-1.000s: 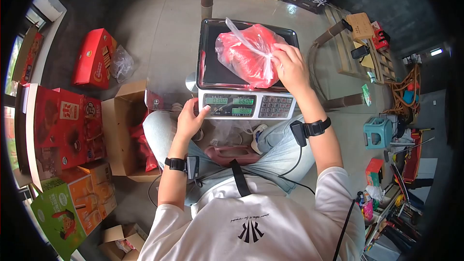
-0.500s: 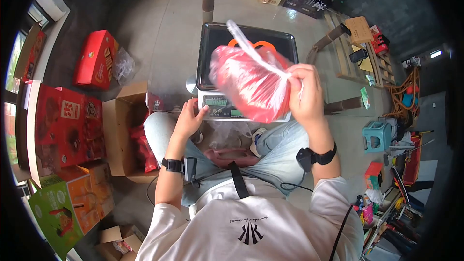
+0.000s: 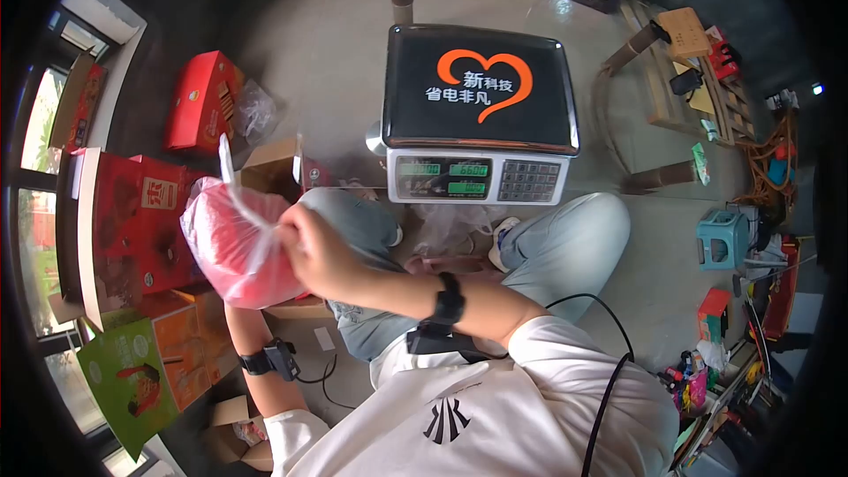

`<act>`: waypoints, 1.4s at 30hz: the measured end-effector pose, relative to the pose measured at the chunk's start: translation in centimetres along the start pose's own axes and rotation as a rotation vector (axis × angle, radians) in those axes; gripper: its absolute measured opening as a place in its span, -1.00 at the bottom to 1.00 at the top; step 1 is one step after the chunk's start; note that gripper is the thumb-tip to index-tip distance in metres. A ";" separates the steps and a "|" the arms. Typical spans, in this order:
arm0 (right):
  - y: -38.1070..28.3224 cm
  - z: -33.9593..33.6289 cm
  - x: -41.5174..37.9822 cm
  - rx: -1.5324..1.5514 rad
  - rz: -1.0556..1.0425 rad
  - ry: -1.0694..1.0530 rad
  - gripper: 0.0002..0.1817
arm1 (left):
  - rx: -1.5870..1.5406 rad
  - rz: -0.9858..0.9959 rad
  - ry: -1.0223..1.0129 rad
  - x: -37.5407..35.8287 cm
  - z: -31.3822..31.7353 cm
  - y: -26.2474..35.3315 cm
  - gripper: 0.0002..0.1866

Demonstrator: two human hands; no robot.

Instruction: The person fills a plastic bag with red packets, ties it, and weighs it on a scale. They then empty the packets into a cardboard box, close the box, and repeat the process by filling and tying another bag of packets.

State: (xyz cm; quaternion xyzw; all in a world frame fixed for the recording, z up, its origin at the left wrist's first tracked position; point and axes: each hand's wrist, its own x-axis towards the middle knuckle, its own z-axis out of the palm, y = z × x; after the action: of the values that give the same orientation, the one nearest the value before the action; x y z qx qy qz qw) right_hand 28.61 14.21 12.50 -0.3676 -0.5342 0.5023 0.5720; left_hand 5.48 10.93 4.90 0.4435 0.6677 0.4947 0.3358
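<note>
Fingers (image 3: 298,230) of the right hand (image 3: 316,256) are pinched tight around the gathered neck of a plastic bag (image 3: 231,247), so no wide grip there. Can't tell you about the left fingers: the left forearm (image 3: 250,329) runs up behind the bag and that hand's hidden, so no clue if it's supporting anything.

Big change from a moment ago: the bag was on the scale (image 3: 484,178), then lifted over it, and now it's well off to the left of the scale and closer to the body. The left hand has come away from the scale's front edge too. So the bag's weight is off the pan, and the orange heart printed there is in full view. There's an open cardboard box (image 3: 272,159) left of the scale as well, partly behind the bag.

Bag looks see-through, plump and roundish, stuffed with something red. Can't make out what. Neck's bunched up, with a long pale loose end sticking up.
</note>
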 end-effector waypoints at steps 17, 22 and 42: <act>18.4 8.2 -10.5 -0.134 0.321 -0.622 -0.83 | -0.992 -0.730 0.199 -9.7 -5.2 -9.8 -0.57; 18.9 8.6 -10.6 -0.281 0.268 -0.612 -0.81 | -0.116 -0.373 0.021 -6.6 -5.7 -8.7 -0.62; 17.0 7.2 -11.5 -0.686 0.028 -0.822 -0.81 | 0.934 0.086 -0.523 -6.5 -3.1 -4.1 -0.69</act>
State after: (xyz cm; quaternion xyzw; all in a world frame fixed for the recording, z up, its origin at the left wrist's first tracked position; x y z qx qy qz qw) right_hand 19.37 6.10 -5.38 -0.3136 -0.8427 0.4090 0.1557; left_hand 4.14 3.26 1.98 0.6810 0.6921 0.0314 0.2371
